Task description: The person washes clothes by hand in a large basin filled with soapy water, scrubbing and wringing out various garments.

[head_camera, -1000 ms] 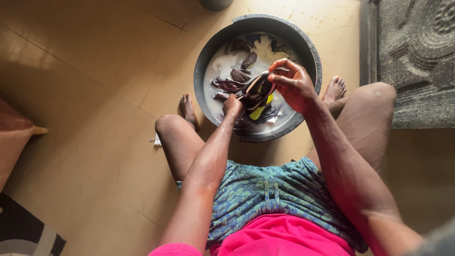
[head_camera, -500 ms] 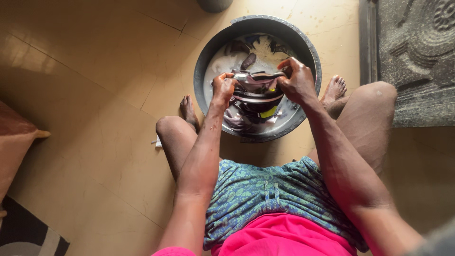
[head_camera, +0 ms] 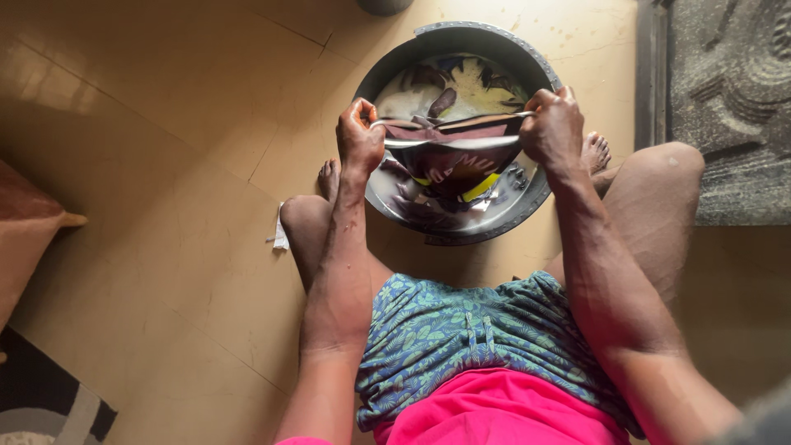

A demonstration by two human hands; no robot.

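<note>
- While stretched taut between both fists, wet dark garment (head_camera: 455, 156) hangs just above the soapy water, its lower part sagging down into the basin (head_camera: 428, 51).
- Left hand (head_camera: 359, 136): grip clamped shut on the garment's left edge, fist upright over the basin's left rim.
- Right hand (head_camera: 554, 128): grip clamped shut on the garment's right edge, over the basin's right rim.
- Garment: dark maroon and black, with a pale band along the top edge and a yellow patch (head_camera: 480, 187) low on the right side.
- Basin: round, grey metal, set on the tiled floor (head_camera: 165, 165) between the bare feet, filled with cloudy water and more dark cloth (head_camera: 442, 100) floating at the far side.
- Left foot (head_camera: 328, 177) just beside the basin's left wall; right foot (head_camera: 595, 152) just beside its right wall, knees bent to either side.
- Leaf-patterned blue shorts (head_camera: 449, 330) and pink shirt (head_camera: 494, 412) at the near edge.
- Small white scrap (head_camera: 280, 235) on the floor left of the left knee.
- Carved dark stone slab (head_camera: 733, 107) at far right; patterned rug (head_camera: 41, 404) at near left.
</note>
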